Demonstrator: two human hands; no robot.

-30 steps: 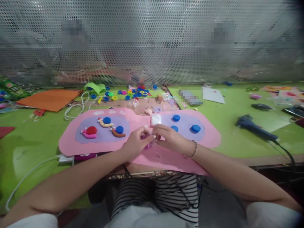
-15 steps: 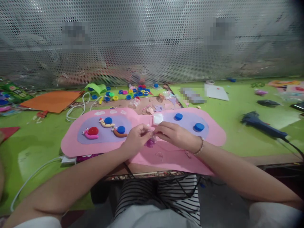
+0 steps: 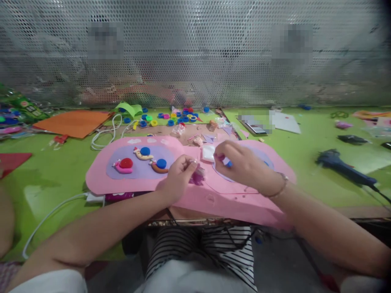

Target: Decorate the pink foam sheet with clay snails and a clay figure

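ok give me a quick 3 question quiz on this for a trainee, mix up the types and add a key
1. True or false: the hot glue gun lies to the right of the right hand.
2. What does the left hand hold? A: scissors; B: a small plastic bag; C: a paintbrush.
3. Fill the gap: the clay snail with the pink body has a ____ shell.

Key: 1 true; 2 B; 3 red.
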